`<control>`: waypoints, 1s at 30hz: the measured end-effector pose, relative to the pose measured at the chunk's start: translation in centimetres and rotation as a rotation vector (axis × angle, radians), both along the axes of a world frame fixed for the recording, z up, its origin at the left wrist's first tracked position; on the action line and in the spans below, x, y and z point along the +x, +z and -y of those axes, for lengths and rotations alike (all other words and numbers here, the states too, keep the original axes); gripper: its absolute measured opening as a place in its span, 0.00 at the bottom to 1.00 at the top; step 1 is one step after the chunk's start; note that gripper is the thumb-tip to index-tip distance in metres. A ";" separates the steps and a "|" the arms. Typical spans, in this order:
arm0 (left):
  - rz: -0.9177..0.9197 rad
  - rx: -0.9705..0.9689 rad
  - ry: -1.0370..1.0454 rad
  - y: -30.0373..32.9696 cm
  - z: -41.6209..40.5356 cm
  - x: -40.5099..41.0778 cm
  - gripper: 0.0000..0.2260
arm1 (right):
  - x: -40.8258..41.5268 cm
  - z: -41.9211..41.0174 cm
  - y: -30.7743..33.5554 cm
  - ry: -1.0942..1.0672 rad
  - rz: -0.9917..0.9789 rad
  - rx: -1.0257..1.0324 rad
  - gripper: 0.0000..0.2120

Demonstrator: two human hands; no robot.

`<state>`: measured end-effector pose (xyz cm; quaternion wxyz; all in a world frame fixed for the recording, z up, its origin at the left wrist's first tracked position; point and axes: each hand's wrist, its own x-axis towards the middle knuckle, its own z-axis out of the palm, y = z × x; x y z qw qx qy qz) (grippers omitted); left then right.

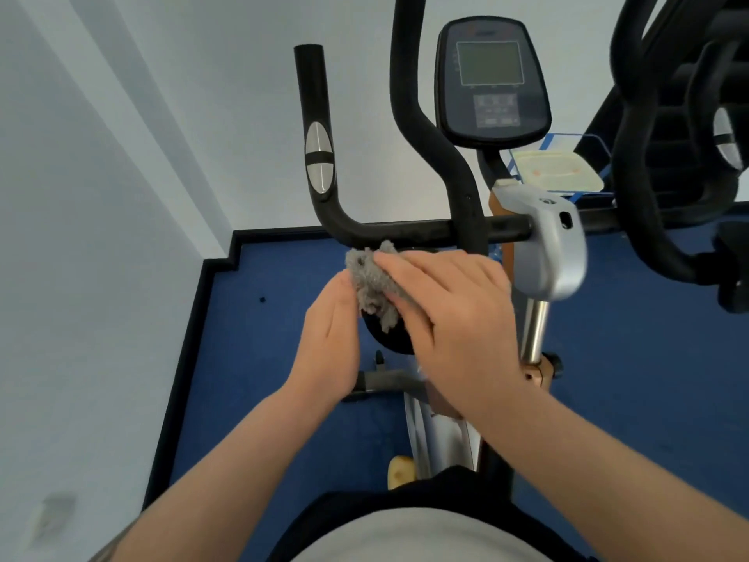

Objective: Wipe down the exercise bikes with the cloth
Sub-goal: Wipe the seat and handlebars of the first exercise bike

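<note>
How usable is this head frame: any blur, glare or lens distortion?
Head view: even, soft lighting with no hard shadows or glare; wide-angle bending bows the wall lines and handlebar; console text is too soft to read; hands and cloth are reasonably sharp.

Fuzzy grey cloth (371, 283); matt black foam handlebar (405, 229); shiny metal post (534, 330).

- Your right hand (454, 314) is covering much of the cloth (371, 283).
- The second bike (685, 156) is running off the right edge.
- The console (492, 81) buttons are blurring beyond reading.
</note>
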<state>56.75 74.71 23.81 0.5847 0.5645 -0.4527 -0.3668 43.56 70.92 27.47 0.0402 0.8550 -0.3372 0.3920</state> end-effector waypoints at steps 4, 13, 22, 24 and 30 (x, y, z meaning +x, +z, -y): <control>0.053 0.004 0.000 0.6 0.2 0.2 0.16 | -1.2 -2.3 -1.5 -0.003 -0.024 0.006 0.13; 0.113 0.056 -0.044 2.7 1.9 0.1 0.15 | -1.1 -1.7 -1.2 -0.129 -0.109 -0.022 0.13; 0.105 -0.001 -0.004 2.1 1.1 -0.8 0.13 | 0.9 2.1 2.4 -0.226 -0.065 0.171 0.13; 0.160 -0.001 -0.014 2.0 1.1 -0.6 0.13 | 0.2 1.1 1.4 -0.245 -0.123 0.168 0.14; 0.148 -0.015 -0.005 1.7 1.2 -0.6 0.14 | -0.6 0.8 0.6 -0.229 -0.090 0.068 0.13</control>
